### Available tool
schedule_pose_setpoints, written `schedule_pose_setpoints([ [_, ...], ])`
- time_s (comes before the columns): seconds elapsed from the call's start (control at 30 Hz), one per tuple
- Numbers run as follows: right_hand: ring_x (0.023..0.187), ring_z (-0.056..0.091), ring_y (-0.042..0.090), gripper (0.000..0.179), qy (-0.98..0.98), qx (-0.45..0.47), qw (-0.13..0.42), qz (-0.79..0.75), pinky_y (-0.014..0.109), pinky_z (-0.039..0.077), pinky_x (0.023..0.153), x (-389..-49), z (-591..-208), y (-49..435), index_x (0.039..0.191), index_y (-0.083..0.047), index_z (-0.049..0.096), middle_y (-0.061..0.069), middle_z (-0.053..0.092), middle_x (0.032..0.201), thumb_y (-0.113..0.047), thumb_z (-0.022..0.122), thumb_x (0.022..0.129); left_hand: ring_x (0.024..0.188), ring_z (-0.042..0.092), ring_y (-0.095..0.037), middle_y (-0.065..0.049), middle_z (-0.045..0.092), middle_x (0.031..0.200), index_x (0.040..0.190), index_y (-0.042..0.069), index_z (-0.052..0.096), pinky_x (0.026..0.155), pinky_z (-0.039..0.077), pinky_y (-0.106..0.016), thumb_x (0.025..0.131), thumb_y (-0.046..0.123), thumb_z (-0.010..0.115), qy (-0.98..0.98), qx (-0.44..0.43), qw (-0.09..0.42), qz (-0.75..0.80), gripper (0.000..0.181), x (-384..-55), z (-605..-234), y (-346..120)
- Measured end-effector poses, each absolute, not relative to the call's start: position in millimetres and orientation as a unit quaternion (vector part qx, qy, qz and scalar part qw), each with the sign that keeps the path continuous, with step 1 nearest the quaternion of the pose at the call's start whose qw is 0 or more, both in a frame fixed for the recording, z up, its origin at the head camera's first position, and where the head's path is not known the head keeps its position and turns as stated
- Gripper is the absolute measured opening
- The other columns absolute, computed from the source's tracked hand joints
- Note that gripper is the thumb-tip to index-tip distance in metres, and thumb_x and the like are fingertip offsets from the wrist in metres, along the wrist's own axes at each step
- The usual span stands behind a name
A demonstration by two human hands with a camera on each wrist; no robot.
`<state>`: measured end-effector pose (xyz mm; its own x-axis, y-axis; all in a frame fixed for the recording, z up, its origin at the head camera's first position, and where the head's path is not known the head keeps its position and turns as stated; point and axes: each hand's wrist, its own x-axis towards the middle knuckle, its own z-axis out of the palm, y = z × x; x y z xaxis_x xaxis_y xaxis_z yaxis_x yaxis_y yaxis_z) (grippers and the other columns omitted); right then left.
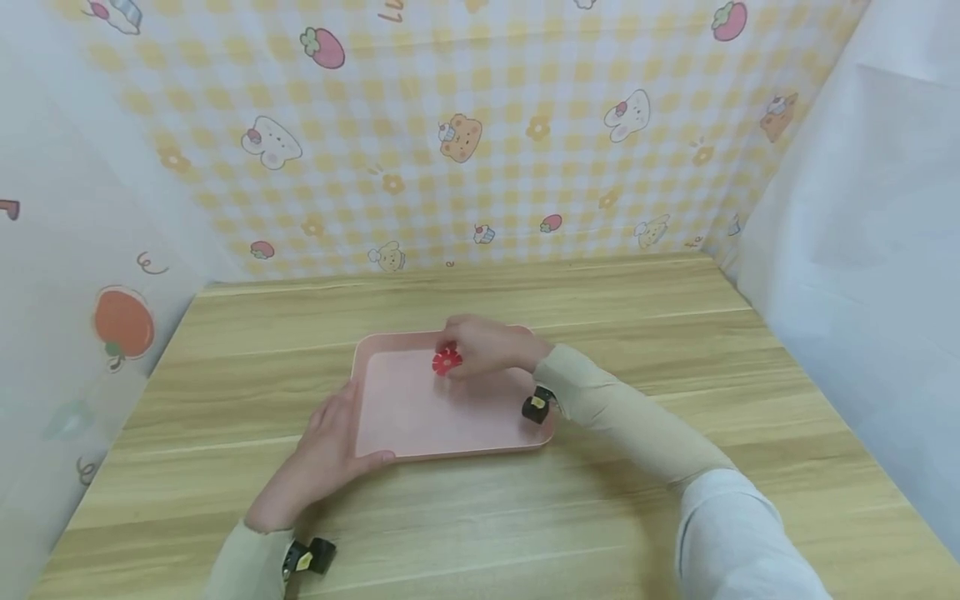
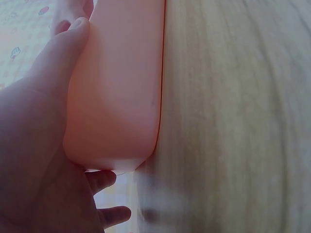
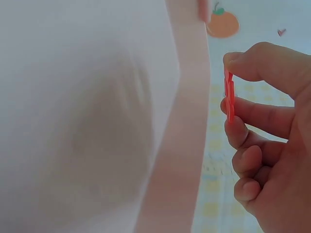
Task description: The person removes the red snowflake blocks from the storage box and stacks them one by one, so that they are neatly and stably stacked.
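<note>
A thin red snowflake building disc (image 1: 445, 362), with a notched rim, is pinched between the thumb and fingers of my right hand (image 1: 486, 346). In the right wrist view the disc (image 3: 230, 97) appears edge-on, with the thumb at one end and fingertips at the other. Below it lies a shallow pink tray (image 1: 408, 412). My left hand (image 1: 326, 446) holds the tray's front left corner, thumb along the front rim and fingers against the left side. The left wrist view shows the tray's outer wall (image 2: 121, 87) beside that hand (image 2: 34, 126).
The tray stands on a wood-grain table (image 1: 480, 517). A yellow checked cloth (image 1: 510, 167) with cartoon prints hangs behind, and pale sheets close off both sides. Each wrist carries a small black camera, such as the one on the right wrist (image 1: 536, 406).
</note>
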<state>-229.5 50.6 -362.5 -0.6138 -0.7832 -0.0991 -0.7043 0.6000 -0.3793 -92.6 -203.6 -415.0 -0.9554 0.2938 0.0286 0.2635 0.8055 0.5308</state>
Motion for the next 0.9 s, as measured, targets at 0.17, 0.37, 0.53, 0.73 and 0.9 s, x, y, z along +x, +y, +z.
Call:
schedule_pose_setpoints([
  [0.17,0.087,0.054,0.012,0.032,0.896,-0.403,0.102,-0.157,0.021,0.049,0.079,-228,-361,77,0.109,-0.009,0.069,0.001,0.061,0.099,-0.023,0.073,0.081,0.136,0.022,-0.050,-0.034,0.021,0.150,0.149,-0.008,0.006,0.111,0.016,-0.063,0.075,0.048,0.076,0.950,0.154,0.024,0.272,0.116,-92,-416,-203],
  [0.37,0.086,0.055,0.014,0.033,0.907,-0.369,0.095,-0.179,0.025,0.050,0.079,-224,-362,108,0.110,-0.008,0.069,0.003,0.061,0.098,-0.021,0.074,0.080,0.136,0.021,-0.052,-0.036,0.019,0.150,0.148,-0.010,0.005,0.111,0.015,-0.065,0.076,0.048,0.076,0.951,0.156,0.025,0.265,0.116,-93,-416,-204],
  [0.53,0.092,0.056,0.019,0.033,0.920,-0.320,0.094,-0.205,0.031,0.050,0.085,-221,-360,137,0.111,-0.010,0.069,0.002,0.060,0.102,-0.023,0.074,0.080,0.135,0.021,-0.054,-0.036,0.018,0.150,0.148,-0.011,0.005,0.110,0.015,-0.066,0.076,0.049,0.075,0.953,0.155,0.029,0.260,0.117,-94,-416,-203],
  [0.73,0.100,0.058,0.025,0.035,0.925,-0.288,0.085,-0.232,0.039,0.050,0.091,-218,-363,172,0.110,-0.009,0.068,0.003,0.061,0.104,-0.023,0.075,0.080,0.135,0.021,-0.054,-0.037,0.018,0.150,0.147,-0.011,0.004,0.110,0.015,-0.066,0.077,0.051,0.073,0.955,0.157,0.033,0.251,0.117,-94,-416,-202],
  [0.9,0.097,0.059,0.025,0.034,0.926,-0.278,0.067,-0.245,0.041,0.051,0.089,-214,-368,196,0.108,-0.006,0.069,0.005,0.062,0.102,-0.024,0.075,0.079,0.135,0.021,-0.054,-0.037,0.017,0.149,0.148,-0.011,0.002,0.110,0.015,-0.066,0.077,0.052,0.073,0.956,0.154,0.037,0.247,0.118,-96,-417,-202],
])
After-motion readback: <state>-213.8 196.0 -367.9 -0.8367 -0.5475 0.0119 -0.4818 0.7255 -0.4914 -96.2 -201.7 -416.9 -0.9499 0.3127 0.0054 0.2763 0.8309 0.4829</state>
